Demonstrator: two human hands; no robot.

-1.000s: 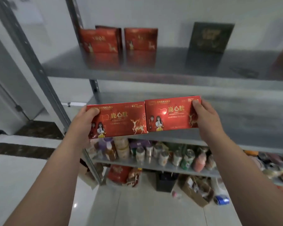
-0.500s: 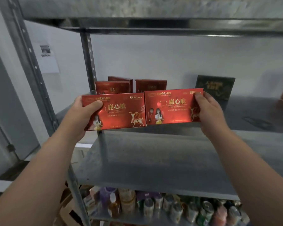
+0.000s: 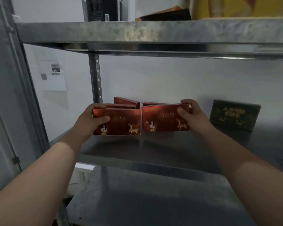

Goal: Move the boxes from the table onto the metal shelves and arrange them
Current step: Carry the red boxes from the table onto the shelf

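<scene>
red cartons fill the middle of my view: my left hand (image 3: 91,118) grips the left red box (image 3: 121,123) at its outer end, thumb curled across the printed front and fingers wrapped behind, while my right hand (image 3: 191,115) holds the right red box (image 3: 162,119) at its own outer end, thumb on the front and fingers over the top edge. the two boxes stand upright side by side, inner ends almost touching, gold deer fronts facing me, over the left part of the middle shelf (image 3: 170,149), set back from its front edge; i cannot tell whether their bottoms rest on the metal or hang just above it. just behind them, toward the back edge, stand more red boxes (image 3: 127,101), only their tops showing. well to the right, near the back edge, a dark green box (image 3: 234,115) stands upright by the wall. the upper shelf (image 3: 153,32) crosses overhead, carrying a black package (image 3: 103,8) and something yellow (image 3: 243,7). a lower shelf (image 3: 153,201) lies below my forearms. a perforated post (image 3: 96,79) rises at the back left, and a printed sheet (image 3: 53,77) hangs on the wall beyond it.
</scene>
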